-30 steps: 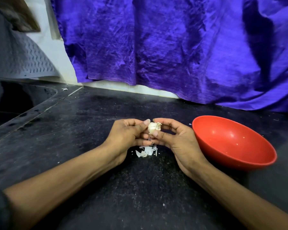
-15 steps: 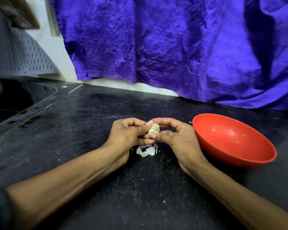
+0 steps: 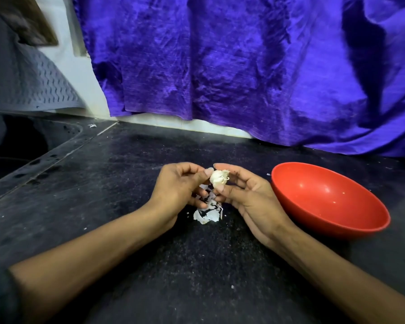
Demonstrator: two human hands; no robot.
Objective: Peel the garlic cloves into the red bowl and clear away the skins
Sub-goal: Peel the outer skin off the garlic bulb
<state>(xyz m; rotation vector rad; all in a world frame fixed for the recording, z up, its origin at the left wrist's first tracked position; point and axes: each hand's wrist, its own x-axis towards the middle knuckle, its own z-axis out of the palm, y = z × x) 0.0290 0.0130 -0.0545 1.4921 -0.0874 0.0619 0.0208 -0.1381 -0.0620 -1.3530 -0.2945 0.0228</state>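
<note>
A small white garlic piece (image 3: 218, 178) is held above the black counter, between both hands. My right hand (image 3: 248, 195) pinches it between thumb and fingertips. My left hand (image 3: 180, 185) has its fingers curled, with the thumb tip against the garlic's left side. A small heap of white garlic skins (image 3: 207, 212) lies on the counter just below the hands. The red bowl (image 3: 332, 202) stands to the right of my right hand, and I see no cloves in it.
The black stone counter (image 3: 126, 183) carries scattered white flecks. A sunken dark sink (image 3: 14, 146) lies at the far left. Purple cloth (image 3: 243, 66) hangs over the wall behind. A grey patterned mat (image 3: 33, 85) leans at the back left.
The hands have drawn slightly apart, so more of the garlic shows. More skin flakes lie in the heap under them. The bowl has not moved.
</note>
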